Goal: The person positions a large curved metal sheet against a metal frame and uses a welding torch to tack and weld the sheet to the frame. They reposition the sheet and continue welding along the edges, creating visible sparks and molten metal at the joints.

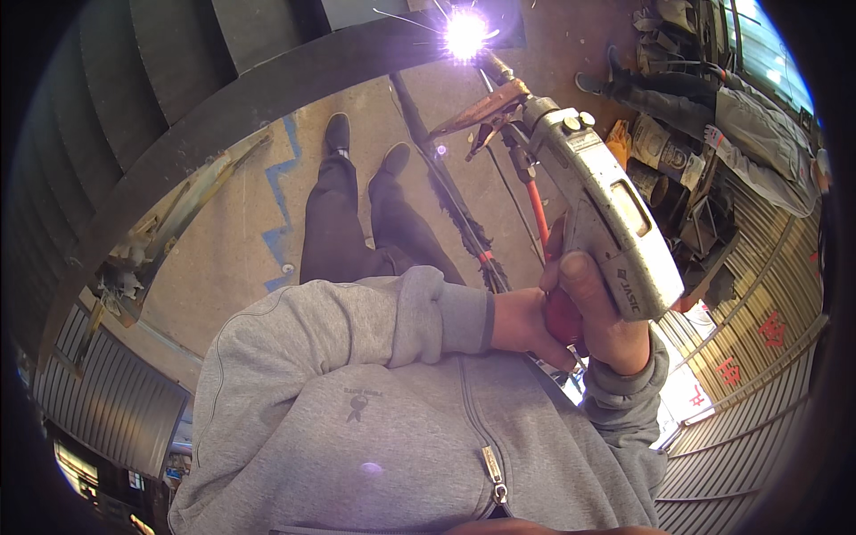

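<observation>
A silver-grey welding gun [615, 196] slants up and left from my hands. Its brass-coloured nozzle [496, 68] ends at a blinding white-violet arc [465, 36] with sparks, on the edge of a dark steel beam [294, 85]. My right hand [602, 308] is closed at the gun's rear underside, thumb upward. My left hand [526, 323] reaches across my body and closes round the dark red grip [562, 316] against the right one; some fingers are hidden. Near the nozzle sits a copper-coloured clamp [481, 107], with a red rod-like part [537, 214] beneath.
Dark ribbed steel panels [116, 80] fill the upper left. A dark cable [450, 201] and blue zigzag marking [281, 196] run over the floor near my feet. At right, another person in a grey jacket [762, 134] is close to a bucket [664, 147] and corrugated sheets [758, 294].
</observation>
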Demonstrator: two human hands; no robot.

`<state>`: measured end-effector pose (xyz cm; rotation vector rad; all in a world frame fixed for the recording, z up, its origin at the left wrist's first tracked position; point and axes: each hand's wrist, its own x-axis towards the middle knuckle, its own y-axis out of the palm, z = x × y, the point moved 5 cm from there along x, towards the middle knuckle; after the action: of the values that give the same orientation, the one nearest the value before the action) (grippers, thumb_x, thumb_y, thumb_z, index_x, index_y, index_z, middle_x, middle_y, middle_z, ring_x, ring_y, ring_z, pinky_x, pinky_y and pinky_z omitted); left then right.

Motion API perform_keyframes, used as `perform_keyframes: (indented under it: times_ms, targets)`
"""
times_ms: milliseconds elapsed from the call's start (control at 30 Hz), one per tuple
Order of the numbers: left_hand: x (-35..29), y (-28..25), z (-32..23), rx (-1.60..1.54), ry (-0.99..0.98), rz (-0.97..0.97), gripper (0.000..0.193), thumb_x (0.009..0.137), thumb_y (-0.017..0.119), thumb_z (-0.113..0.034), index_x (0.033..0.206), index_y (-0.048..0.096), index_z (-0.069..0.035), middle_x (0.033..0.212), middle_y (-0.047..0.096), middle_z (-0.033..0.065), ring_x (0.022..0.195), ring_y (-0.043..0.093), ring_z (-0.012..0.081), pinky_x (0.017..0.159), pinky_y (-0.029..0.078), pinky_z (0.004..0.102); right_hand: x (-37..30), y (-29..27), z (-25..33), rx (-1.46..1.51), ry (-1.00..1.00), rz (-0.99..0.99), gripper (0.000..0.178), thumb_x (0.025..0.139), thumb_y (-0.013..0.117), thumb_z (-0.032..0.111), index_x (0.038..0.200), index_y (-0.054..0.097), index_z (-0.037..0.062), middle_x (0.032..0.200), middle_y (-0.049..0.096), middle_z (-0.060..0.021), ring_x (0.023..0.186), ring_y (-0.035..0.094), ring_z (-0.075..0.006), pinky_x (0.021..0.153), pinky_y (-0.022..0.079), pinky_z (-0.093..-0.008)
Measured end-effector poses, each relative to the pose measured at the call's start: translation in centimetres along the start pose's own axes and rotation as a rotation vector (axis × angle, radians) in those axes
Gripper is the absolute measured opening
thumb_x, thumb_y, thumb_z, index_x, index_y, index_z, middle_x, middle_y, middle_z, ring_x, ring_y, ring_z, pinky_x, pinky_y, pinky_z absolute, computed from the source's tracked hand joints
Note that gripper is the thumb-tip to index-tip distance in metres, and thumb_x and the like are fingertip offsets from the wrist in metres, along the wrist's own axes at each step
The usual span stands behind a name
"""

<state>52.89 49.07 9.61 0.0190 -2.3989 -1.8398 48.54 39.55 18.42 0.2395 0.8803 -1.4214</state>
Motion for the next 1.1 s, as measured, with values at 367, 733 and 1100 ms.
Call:
perform_keyframes:
  times_ms: [367, 733, 1100]
  targets:
    - [0.1, -0.1, 0.8, -0.028, 0.000, -0.031, 0.044, 0.080, 0.086, -0.017, 0.119, 0.071, -0.003, 0.111, 0.074, 0.0078, 0.107, 0.068, 0.0183, 0.094, 0.054, 0.0333, -0.4, 0.0, -0.3, -0.010, -0.026, 0.010, 0.050, 0.096, 0.075, 0.038, 0.123, 0.061, -0.0024, 0.093, 0.068, -0.0080, 0.075, 0.064, -0.0111, 0.064, 0.050, -0.0243]
    - [0.0, 0.3, 1.0, 0.012, -0.010, -0.016, 0.042, 0.080, 0.086, -0.018, 0.117, 0.072, -0.004, 0.109, 0.073, 0.0059, 0.105, 0.067, 0.0167, 0.094, 0.053, 0.0326, -1.0, -0.3, -1.3, -0.021, -0.034, -0.005, 0.047, 0.098, 0.071, 0.035, 0.124, 0.061, -0.0031, 0.094, 0.067, -0.0075, 0.073, 0.063, -0.0109, 0.064, 0.049, -0.0245]
    - [-0.2, -0.1, -0.5, 0.017, 0.019, -0.130, 0.047, 0.072, 0.089, -0.012, 0.113, 0.067, -0.003, 0.101, 0.071, 0.0056, 0.099, 0.067, 0.0169, 0.089, 0.054, 0.0314, -1.0, -1.0, -1.6, 0.059, -0.125, -0.002, 0.066, 0.097, 0.069, 0.041, 0.143, 0.051, -0.0041, 0.116, 0.065, -0.0176, 0.074, 0.067, -0.0137, 0.062, 0.053, -0.0264]
